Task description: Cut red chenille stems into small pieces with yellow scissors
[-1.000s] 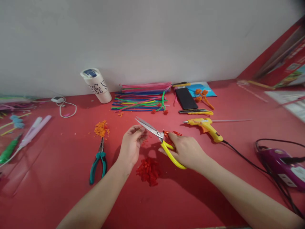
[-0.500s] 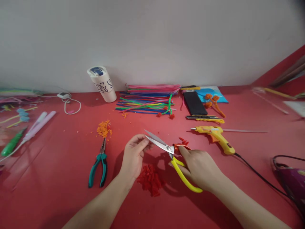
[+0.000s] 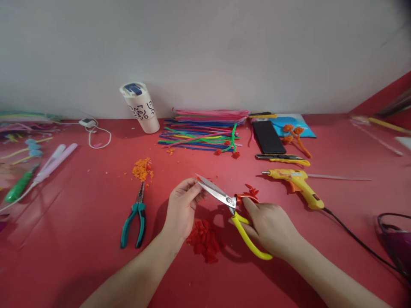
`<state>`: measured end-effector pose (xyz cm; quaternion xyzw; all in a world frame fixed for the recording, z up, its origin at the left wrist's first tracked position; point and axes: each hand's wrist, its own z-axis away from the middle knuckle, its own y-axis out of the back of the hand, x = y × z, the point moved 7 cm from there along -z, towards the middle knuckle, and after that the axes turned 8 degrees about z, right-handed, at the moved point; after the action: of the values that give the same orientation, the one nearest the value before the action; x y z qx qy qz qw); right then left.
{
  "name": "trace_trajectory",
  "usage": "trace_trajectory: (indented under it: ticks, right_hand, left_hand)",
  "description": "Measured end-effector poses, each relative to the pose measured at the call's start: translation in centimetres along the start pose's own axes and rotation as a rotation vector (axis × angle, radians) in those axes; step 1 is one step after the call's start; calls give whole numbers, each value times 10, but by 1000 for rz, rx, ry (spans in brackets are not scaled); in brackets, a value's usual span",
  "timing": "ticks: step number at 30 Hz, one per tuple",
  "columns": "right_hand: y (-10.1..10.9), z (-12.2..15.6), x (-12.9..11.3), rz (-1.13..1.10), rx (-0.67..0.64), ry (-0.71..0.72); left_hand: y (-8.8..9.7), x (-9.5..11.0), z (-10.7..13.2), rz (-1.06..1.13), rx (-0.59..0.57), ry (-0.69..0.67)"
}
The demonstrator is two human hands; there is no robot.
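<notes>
My right hand [image 3: 269, 224] grips the scissors [image 3: 221, 194], which have one yellow and one orange-red handle. Their blades point up and left, slightly apart, with the tips at my left fingertips. My left hand [image 3: 184, 205] is closed in a pinch, and a small red fuzzy piece [image 3: 198, 176] shows at its fingertips beside the blade tips. Most of that piece is hidden. Below the hands lies a pile of short red pieces [image 3: 205, 241]. A few more red bits [image 3: 251, 190] lie just beyond the scissor handles.
Teal pliers [image 3: 138, 218] and orange clippings [image 3: 142, 169] lie to the left. A white tumbler [image 3: 143, 109] stands by the wall near pipe cleaners [image 3: 205, 134]. Rightward are a phone [image 3: 269, 137], a utility knife [image 3: 279, 157] and a yellow glue gun [image 3: 295, 182] with its cord.
The camera view has shifted slightly, so table items sit a little differently in the picture. The scissor blades have drawn closer together, and a red bit now shows at their tips.
</notes>
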<state>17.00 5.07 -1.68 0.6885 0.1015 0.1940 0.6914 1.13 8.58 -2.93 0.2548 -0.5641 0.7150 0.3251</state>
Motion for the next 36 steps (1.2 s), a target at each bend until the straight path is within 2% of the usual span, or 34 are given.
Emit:
trace_trajectory:
  ticks: [15, 28, 36]
  right_hand:
    - [0, 1, -1, 76, 25, -29]
    - [2, 2, -1, 90, 90, -29]
    - [4, 1, 0, 101, 83, -40]
  left_hand:
    - [-1, 1, 1, 69, -3, -17]
    - [-1, 2, 1, 42, -13, -32]
    - [0, 3, 1, 33, 0, -47]
